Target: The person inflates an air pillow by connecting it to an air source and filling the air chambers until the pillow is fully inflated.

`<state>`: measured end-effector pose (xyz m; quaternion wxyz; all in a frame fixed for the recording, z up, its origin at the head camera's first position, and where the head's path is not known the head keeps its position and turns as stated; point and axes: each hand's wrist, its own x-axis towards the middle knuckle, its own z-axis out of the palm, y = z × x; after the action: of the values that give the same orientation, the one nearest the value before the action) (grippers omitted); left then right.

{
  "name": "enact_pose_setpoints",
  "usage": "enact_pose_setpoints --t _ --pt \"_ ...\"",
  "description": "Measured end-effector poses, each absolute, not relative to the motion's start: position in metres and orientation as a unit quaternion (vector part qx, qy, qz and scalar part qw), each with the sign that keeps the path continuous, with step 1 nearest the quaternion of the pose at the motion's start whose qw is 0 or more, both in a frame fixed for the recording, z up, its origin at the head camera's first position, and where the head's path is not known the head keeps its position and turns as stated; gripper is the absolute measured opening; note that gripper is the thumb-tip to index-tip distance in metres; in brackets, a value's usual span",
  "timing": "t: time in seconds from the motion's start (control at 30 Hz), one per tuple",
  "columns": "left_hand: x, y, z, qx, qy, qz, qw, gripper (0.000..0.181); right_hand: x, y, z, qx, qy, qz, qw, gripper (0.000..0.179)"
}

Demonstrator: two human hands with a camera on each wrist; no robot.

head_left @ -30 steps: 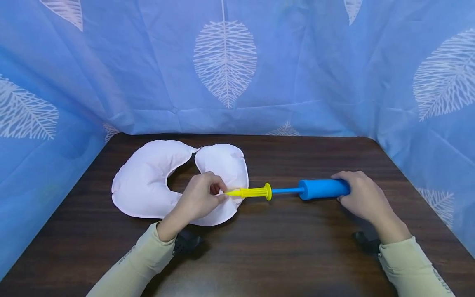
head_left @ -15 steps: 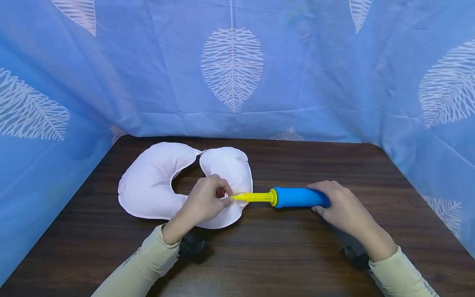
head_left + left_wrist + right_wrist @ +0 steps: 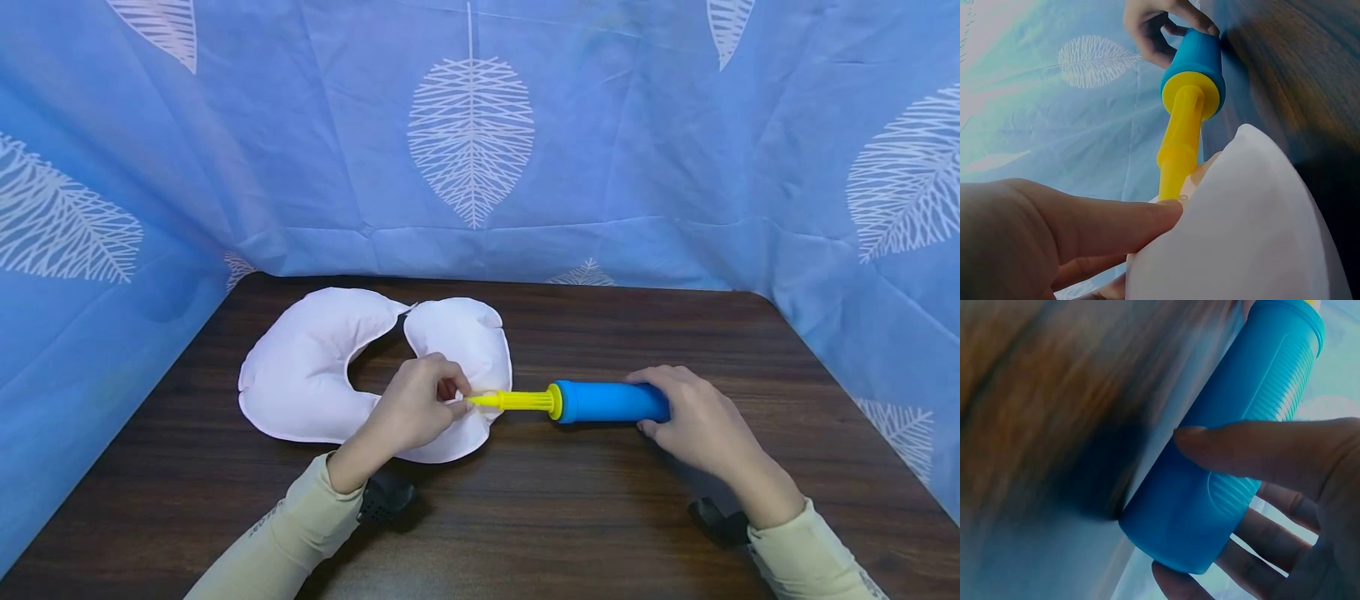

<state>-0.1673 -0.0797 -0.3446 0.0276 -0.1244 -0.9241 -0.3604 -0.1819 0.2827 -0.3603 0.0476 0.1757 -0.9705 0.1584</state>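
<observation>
A white U-shaped neck pillow (image 3: pixel 300 367), puffed up, lies at the left of the table. My left hand (image 3: pixel 414 402) pinches the pillow's valve where the yellow nozzle tip of a hand pump (image 3: pixel 607 402) goes in. The left wrist view shows the thumb (image 3: pixel 1129 219) at that tip; the valve itself is mostly hidden. With my right hand (image 3: pixel 697 421) I grip the far end of the pump's blue barrel (image 3: pixel 1222 431), thumb across it and fingers around the other side. The barrel sits against the yellow flange, with no blue shaft showing.
The dark wood table (image 3: pixel 570 517) ends at a blue curtain (image 3: pixel 600 150) with white leaf prints, which hangs behind and on both sides. Dark wrist cameras (image 3: pixel 386 497) are worn under both sleeves.
My right hand has pushed the blue barrel left along its shaft, up to the yellow flange. Since half a second ago it has barely moved. My left hand keeps its pinch at the valve.
</observation>
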Motion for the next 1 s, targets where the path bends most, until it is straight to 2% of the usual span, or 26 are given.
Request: enact_pose_setpoints --t 0.33,0.67,1.0 --pt "-0.168 -0.08 -0.345 -0.111 -0.926 -0.36 0.019 0.012 -0.193 0.316 -0.363 0.135 -0.98 0.145 0.032 0.054" --pt "-0.167 -0.08 -0.346 -0.108 -0.925 -0.363 0.017 0.012 -0.202 0.349 -0.366 0.088 -0.985 0.141 0.052 0.05" --pt "-0.167 -0.08 -0.345 -0.112 -0.924 -0.365 0.016 0.011 -0.205 0.373 -0.367 0.046 -0.989 0.131 0.048 0.051"
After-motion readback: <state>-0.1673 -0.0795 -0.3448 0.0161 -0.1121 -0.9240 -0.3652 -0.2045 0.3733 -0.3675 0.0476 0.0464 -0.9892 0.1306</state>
